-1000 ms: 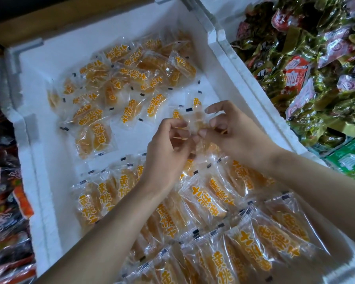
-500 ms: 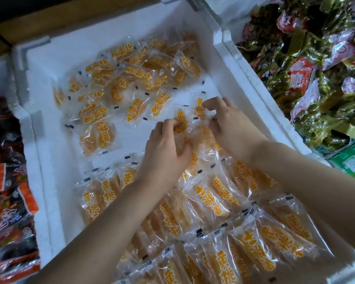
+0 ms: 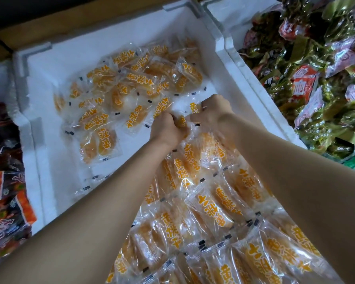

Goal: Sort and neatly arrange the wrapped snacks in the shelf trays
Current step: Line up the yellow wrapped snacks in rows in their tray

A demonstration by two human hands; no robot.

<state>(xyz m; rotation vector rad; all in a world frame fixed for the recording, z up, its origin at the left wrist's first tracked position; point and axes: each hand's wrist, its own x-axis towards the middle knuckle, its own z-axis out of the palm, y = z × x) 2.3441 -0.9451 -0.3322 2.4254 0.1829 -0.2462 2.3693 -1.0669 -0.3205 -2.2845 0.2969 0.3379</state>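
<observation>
Clear film over orange fruit: the nearest packets [image 3: 217,203] lie in overlapped rows across the front of the white foam tray [image 3: 55,175]. At the rows' far edge the left hand [image 3: 165,129] and right hand [image 3: 214,111] meet, fingers of both curled tight on a small bunch [image 3: 182,120] of snacks (how many, I cannot tell). Likely the row's end is being laid. Next comes drawing from the loose heap [image 3: 135,83] beyond, turning each packet to match.

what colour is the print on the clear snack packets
Orange, on the snack packets, clearest in the head view.
</observation>
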